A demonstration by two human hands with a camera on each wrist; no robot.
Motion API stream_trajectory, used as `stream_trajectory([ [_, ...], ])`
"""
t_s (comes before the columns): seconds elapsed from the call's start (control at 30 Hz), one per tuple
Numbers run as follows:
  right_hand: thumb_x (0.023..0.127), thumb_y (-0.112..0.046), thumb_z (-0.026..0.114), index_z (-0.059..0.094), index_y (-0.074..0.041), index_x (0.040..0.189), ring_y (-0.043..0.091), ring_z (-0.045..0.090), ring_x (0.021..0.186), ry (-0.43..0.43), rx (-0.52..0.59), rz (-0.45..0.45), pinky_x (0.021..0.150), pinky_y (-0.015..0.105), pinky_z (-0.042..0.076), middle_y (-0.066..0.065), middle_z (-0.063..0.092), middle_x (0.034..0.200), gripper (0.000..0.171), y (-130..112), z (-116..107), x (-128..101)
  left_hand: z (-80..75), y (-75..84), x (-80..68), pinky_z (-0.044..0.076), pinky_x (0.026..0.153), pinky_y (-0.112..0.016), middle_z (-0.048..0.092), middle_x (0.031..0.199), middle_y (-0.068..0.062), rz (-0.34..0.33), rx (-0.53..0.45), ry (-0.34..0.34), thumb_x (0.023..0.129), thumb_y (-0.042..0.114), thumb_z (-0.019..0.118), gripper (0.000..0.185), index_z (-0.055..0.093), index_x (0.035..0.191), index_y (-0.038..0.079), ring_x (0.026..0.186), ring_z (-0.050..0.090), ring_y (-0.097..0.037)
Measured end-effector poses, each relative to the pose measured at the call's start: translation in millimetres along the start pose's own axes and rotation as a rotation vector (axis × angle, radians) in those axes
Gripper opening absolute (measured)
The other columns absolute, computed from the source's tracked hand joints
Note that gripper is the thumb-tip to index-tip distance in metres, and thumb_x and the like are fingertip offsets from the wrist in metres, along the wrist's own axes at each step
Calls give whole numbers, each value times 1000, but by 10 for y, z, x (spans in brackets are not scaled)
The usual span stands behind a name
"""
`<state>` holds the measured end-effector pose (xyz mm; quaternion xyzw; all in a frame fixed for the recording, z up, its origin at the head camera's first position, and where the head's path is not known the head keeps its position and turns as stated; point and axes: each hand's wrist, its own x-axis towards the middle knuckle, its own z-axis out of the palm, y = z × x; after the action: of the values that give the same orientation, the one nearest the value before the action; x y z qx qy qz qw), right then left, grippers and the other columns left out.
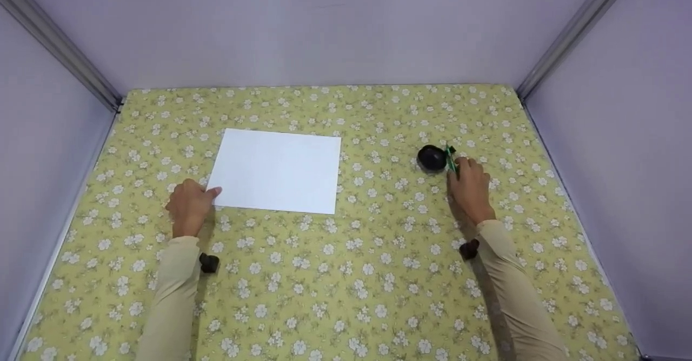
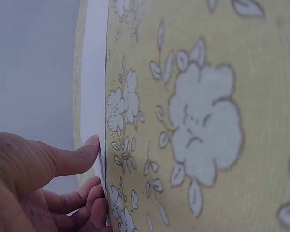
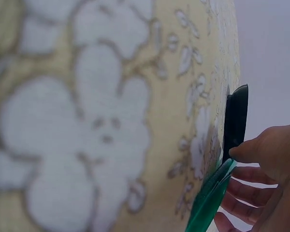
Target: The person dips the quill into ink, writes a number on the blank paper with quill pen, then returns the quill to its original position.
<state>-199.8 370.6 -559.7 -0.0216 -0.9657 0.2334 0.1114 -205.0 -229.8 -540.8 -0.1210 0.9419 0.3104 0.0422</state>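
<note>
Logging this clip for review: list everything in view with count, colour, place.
Paper: 1, white, left of centre
Bowl: 1, black, right of centre
Green object, kind unclear: 1, green, beside the bowl
Dark bit: 1, black, by the green object
Floral covering: 1, yellow and white, beneath all these
Walls: 3, pale lilac, back, left, right
Metal posts: 2, grey, back corners
Wrist cameras: 2, black, left and right
Sleeves: 2, beige, left and right
Left hand: 1, bare, gripping the paper's near-left corner
Right hand: 1, bare, holding the green object

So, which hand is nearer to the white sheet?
Left. The left hand pinches the white sheet at its near-left corner; the right hand is apart, off its right side.
</note>
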Motion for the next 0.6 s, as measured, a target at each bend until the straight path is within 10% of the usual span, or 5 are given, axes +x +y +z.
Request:
stream_trajectory([
  [0.33,107,-13,59,62,10,128,52,59,109,14,18,-1,93,69,42,32,63,117,32,2,6,39,11,-25,6,30,52,-35,35,58,-1,15,-42,16,102,25,70,45,45,69,7,53,32,-18],
  [0.47,106,-12,59,63,11,126,52,60,106,27,17,0,90,68,44,31,65,113,30,7,11,57,-22,-70,-15,48,81,-54,64,96,-24,-12,-114,-21,103,30,68,39,60,110,-7,80,59,-36],
  [0.6,105,-11,61,65,12,122,51,62,99,48,23,-15,85,67,46,31,66,108,29,22,21,73,-79,-112,-21,47,94,-59,64,126,-32,-34,-171,-83,105,36,63,52,60,130,-9,100,64,-41],
])
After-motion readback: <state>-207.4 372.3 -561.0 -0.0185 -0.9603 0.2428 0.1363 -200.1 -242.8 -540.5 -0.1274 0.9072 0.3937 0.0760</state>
